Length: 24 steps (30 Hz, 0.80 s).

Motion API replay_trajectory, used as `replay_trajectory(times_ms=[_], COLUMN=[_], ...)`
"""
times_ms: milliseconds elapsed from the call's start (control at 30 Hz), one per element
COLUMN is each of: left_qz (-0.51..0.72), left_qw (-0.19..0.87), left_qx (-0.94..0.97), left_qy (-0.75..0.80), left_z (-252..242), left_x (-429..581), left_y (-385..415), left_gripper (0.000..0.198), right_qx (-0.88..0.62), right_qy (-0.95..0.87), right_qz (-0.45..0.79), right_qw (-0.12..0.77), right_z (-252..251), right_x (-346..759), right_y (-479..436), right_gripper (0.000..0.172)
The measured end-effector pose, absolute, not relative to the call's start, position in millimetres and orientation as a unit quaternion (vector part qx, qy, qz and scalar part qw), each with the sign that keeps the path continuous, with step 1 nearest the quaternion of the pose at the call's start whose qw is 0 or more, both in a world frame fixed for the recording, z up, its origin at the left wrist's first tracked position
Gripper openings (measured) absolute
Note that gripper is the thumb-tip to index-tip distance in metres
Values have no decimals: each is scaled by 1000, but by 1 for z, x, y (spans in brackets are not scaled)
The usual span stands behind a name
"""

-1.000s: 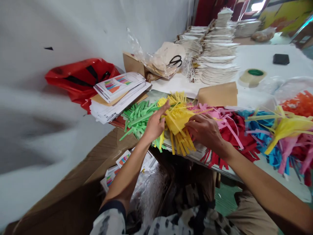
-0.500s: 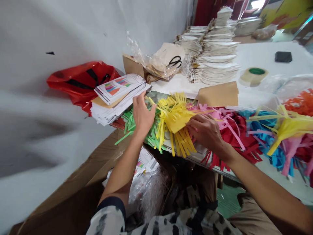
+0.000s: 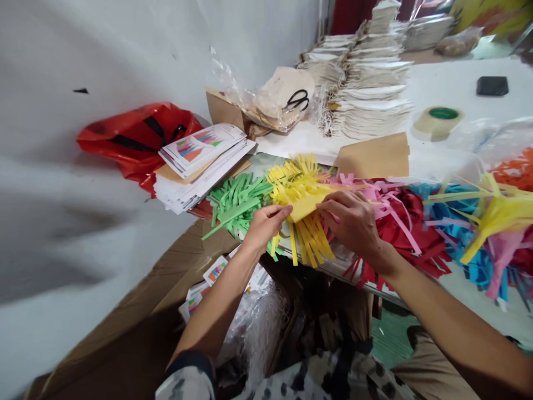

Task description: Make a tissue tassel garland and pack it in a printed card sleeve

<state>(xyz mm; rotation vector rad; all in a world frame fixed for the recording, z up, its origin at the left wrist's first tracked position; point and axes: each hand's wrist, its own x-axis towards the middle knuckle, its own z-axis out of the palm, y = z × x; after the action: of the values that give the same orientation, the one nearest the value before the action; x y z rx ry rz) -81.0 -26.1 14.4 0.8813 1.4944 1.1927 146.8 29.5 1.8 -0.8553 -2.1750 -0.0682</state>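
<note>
In the head view, the left hand (image 3: 268, 223) and the right hand (image 3: 353, 221) both pinch the yellow fringed paper (image 3: 307, 204). It is by the desk's (image 3: 460, 294) near edge, between green strips (image 3: 239, 200) (a messy heap) and pink strips (image 3: 385, 204).

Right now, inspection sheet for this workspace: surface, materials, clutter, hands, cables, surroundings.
Surface: white table, crowded along its near edge.
Materials: fringed yellow paper between both hands; green strips left, pink strips and red strips right.
Clutter: black-handled scissors on packaging, tape roll, dark flat object.
Hands: left hand pinches the paper's left corner; right hand grips its right side.
Cables: nothing seen.
Surroundings: pale wall at left; red bag beside printed sheets.
</note>
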Motion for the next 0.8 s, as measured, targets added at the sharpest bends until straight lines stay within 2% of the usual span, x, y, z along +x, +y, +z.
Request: replay_trajectory(times_ms=[67,467,567,800], left_qz=[498,526,531,557], left_qw=[533,525,528,515], left_qx=[330,322,328,337], left_qy=[599,587,576,557], left_z=[15,18,17,15], left_x=[-79,-62,-61,-64], left_y=[-23,-25,-28,-34], left_gripper=[56,53,55,58], right_qx=[-327,-373,-399,-408], right_qy=[-866,-850,-830,-789], right_qz=[-31,51,115,263], right_qw=[377,369,373,376], right_z=[3,11,9,20], right_x=[147,121,113,112], right_y=[28,8,8,4], right_gripper=[16,18,9,7])
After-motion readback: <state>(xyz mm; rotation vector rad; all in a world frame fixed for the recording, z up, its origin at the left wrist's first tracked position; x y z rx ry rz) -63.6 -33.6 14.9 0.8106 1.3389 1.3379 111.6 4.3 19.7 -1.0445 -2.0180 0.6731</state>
